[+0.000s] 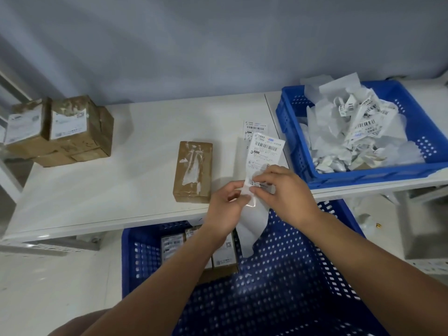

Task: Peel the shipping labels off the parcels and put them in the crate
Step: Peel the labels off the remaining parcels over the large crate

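Both hands hold a white shipping label (264,151) upright over the table's front edge. My left hand (225,207) pinches its lower left corner and my right hand (283,192) pinches its lower edge. A white backing strip (252,226) hangs below the hands. A brown parcel (193,171) lies on the white table (109,190) just left of my hands, its top showing torn label residue. A blue crate (424,132) at the right holds a heap of peeled labels and backing paper.
Stacked brown parcels with labels (60,129) sit at the table's far left. A second label (254,128) lies flat behind the held one. A blue perforated crate (291,275) below the table edge holds several labelled parcels (174,246).
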